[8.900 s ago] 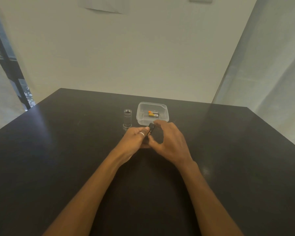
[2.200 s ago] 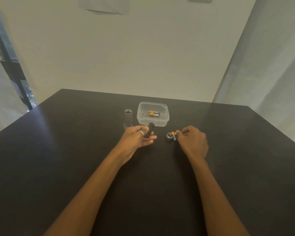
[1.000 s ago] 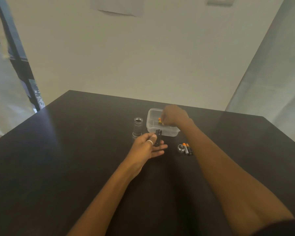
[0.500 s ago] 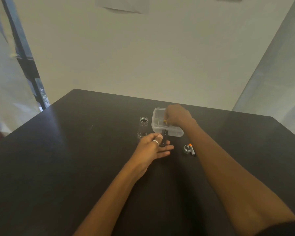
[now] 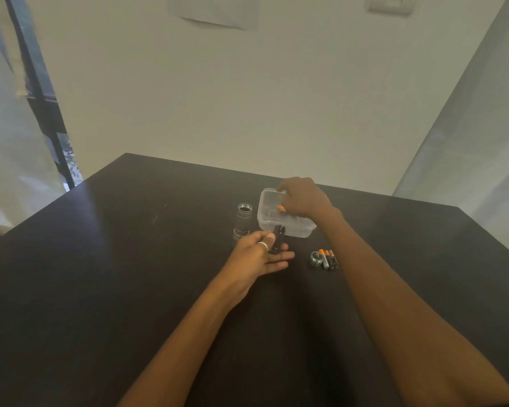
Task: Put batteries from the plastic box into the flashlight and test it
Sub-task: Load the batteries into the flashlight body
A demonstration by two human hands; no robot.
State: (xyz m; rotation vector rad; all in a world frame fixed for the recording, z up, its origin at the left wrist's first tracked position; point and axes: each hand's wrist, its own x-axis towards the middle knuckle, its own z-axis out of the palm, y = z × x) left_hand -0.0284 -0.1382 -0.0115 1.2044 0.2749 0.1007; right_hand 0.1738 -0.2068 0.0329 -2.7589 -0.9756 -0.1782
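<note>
The silver flashlight body stands upright on the black table, its open end up. Right beside it sits the clear plastic box. My right hand is over the box, fingers pinched on an orange-tipped battery. My left hand rests on the table in front of the box and holds a small black battery holder between thumb and fingers. To the right lie the flashlight's round end cap and three batteries side by side.
A pale wall rises right behind the table's far edge. A dark window frame stands at the left and a light curtain hangs at the right.
My right hand has left the batteries by the end cap, reached into the box and pinched a battery there. The left hand has kept the black holder in place.
</note>
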